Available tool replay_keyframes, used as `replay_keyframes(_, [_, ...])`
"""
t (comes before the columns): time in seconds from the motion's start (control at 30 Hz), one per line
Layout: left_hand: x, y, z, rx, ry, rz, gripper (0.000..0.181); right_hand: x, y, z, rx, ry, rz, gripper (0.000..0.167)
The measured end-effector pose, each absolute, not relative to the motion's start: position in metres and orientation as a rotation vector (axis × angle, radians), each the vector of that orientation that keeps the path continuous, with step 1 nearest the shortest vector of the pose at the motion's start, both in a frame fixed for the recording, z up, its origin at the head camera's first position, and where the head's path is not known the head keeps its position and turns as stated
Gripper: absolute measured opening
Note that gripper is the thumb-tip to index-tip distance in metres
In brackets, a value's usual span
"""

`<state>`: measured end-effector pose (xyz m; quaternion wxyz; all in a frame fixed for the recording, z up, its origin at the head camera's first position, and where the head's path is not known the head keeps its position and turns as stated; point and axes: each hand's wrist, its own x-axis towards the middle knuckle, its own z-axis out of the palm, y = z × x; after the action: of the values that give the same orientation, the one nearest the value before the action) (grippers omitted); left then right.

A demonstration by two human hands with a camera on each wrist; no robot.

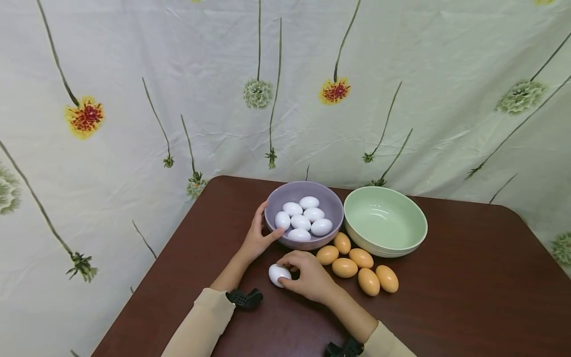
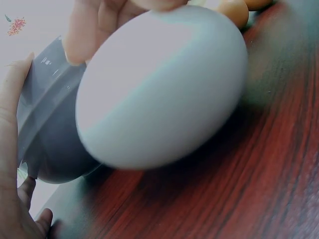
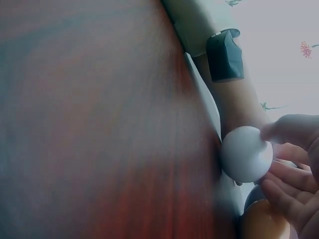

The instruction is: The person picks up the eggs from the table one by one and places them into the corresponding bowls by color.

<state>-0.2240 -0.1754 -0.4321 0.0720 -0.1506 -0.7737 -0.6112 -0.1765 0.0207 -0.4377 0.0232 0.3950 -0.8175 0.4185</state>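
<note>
Bench (image 1: 477,282), dark red-brown: nearer its left edge than its right, I see the right hand (image 1: 310,278) pinching a white egg (image 1: 276,275). The left hand (image 1: 258,239) grips a purple bowl (image 1: 331,201) of seven white eggs (image 1: 301,222) near the far edge, beside a green bowl (image 1: 384,220); six brown eggs (image 1: 344,267) lie in front.

1. Head cam: looks forward and down from my head, farthest back.
2. Left wrist cam: low over table (image 2: 259,169), tilted, white egg (image 2: 164,94) very near.
3. Right wrist cam: low, tilted, faces my left sleeve (image 3: 197,25).
4. Head and left wrist share purple bowl (image 1: 332,203).
</note>
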Motion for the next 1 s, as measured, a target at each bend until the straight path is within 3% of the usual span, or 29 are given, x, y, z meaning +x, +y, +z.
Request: replay_keyframes(1.0, [-0.2211,-0.1735,-0.4267,-0.446,-2.33,-1.85,0.086,-0.1703,0.0168,-0.4459,1.324,-2.574,1.182,0.039])
